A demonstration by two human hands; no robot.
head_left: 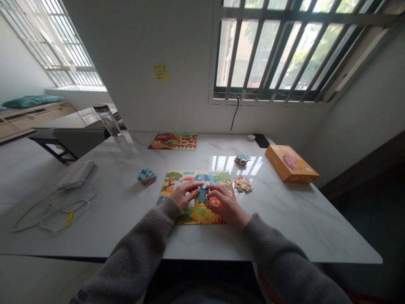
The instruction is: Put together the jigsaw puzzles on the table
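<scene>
You had both hands over one bright, rectangular cardboard jigsaw puzzle [198, 216] with a yellow, green and blue animal scene, which lay partly filled in on the one white marble-patterned table [294, 219], near its front edge. Your left hand [185, 194] and your right hand [225, 204] were half open, fingers bent and thumbs apart, with their fingertips on either side of one blue jigsaw piece [203, 195] at the middle of the puzzle; you could have been gripping or merely touching it, but which of the two hands had hold of it could not be told. White gaps showed beside that piece. Three groups of loose pieces sat around you: one blue-topped stack [147, 176] to the left, one pale blue and brown stack [242, 160] to the far right, and one low yellow cluster [243, 184] just beside the puzzle's right edge; their pieces overlapped too much to count. Beyond lay one rectangular red-and-green farm puzzle [173, 141]. Toward your right stood one orange cardboard box [291, 164], with one black flat rectangular object [261, 141] and one small white round object [251, 137] behind it. To your left stood one clear cylindrical bottle [109, 122] with a dark cap.
</scene>
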